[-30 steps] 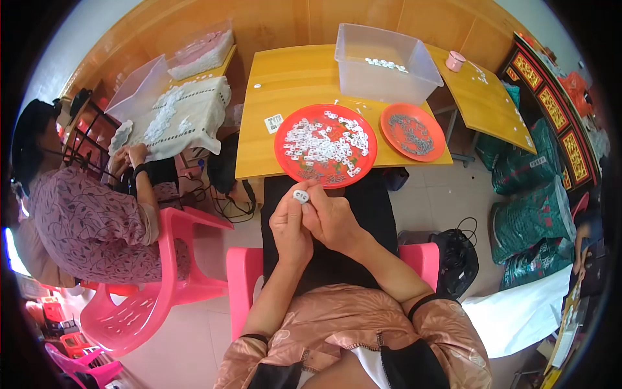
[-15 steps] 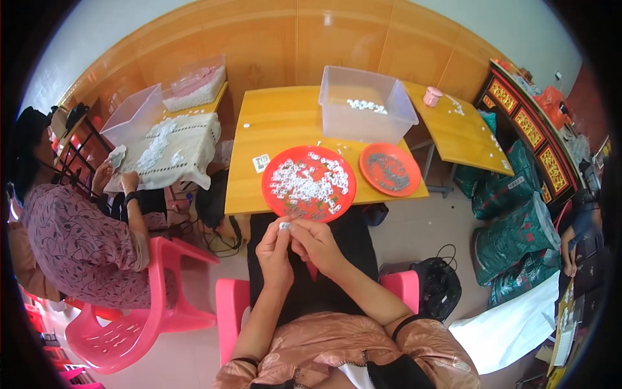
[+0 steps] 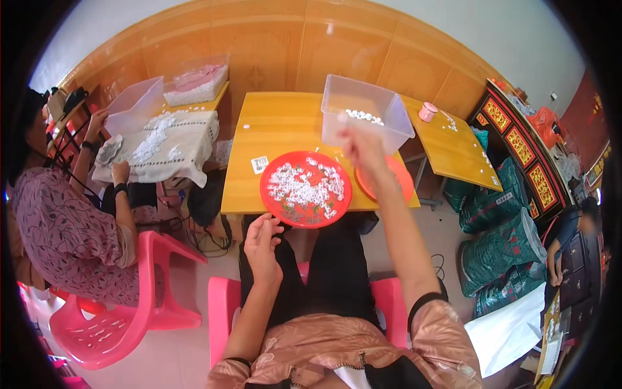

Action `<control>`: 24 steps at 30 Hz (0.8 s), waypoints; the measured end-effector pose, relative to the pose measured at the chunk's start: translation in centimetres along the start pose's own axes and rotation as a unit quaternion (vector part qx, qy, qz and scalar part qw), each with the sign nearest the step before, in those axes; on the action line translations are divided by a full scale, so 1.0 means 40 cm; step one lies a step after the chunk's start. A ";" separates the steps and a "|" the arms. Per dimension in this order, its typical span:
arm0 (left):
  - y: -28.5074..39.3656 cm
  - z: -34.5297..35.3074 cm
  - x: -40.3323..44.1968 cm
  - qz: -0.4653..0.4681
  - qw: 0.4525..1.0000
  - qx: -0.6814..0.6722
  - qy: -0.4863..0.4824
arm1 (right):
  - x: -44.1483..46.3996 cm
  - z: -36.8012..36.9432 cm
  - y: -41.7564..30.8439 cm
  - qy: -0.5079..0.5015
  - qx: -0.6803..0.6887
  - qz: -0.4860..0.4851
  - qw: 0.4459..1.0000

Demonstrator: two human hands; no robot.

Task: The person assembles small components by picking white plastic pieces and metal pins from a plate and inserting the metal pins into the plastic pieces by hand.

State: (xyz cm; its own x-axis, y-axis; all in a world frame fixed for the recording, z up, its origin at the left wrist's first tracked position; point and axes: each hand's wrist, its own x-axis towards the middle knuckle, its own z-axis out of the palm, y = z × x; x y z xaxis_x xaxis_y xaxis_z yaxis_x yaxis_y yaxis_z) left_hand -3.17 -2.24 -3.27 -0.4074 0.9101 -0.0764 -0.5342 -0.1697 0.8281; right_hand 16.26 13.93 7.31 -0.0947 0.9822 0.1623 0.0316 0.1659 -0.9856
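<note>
My left hand is just below the near rim of a red plate, its fingers loosely curled and apart, with nothing visible in them. On that plate lie many small white pieces with dark marks, along with small grey metal bits. My right hand reaches over a second, orange-red plate toward the clear plastic bin. Motion smears its fingers, so what they hold, if anything, cannot be made out. White pieces lie inside the bin.
A card with a printed code lies on the yellow table. At left a person works at a cloth-covered table with white pieces. A pink cup stands on the right table. Green sacks sit on the floor.
My hands were together around a small white piece at the plate's near edge. They have parted: the right moved forward and right to the bin, the left slightly left and down.
</note>
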 end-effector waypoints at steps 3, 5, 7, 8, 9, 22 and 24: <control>-0.003 0.004 -0.003 -0.009 1.000 -0.008 -0.011 | 0.061 -0.023 0.004 0.028 -0.079 -0.029 0.996; -0.006 0.005 -0.004 -0.014 0.999 -0.016 -0.027 | 0.074 -0.036 0.068 0.019 -0.134 -0.055 0.989; -0.009 0.005 -0.003 -0.018 0.999 -0.017 -0.024 | 0.075 -0.044 0.141 -0.025 -0.227 -0.054 0.972; -0.008 0.005 -0.003 -0.018 0.999 -0.018 -0.024 | 0.069 -0.043 0.167 -0.026 -0.226 -0.052 0.972; -0.008 0.004 -0.002 -0.019 0.999 -0.017 -0.024 | 0.062 -0.041 0.195 -0.033 -0.265 -0.069 0.961; -0.009 -0.002 -0.003 -0.030 0.999 -0.018 -0.015 | 0.085 0.042 0.301 -0.119 -0.398 -0.094 0.905; -0.009 -0.002 -0.006 -0.030 0.999 -0.016 -0.014 | 0.085 0.067 0.300 -0.127 -0.398 -0.078 0.905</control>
State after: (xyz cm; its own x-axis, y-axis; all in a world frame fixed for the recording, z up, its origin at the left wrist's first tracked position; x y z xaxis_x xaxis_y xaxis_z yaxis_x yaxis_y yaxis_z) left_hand -2.93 -2.42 -3.61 -0.3527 0.9292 -0.1103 -0.5804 -0.1248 0.8047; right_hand 13.66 19.05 -4.10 -0.3813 0.9065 0.1810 0.6960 0.4104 -0.5893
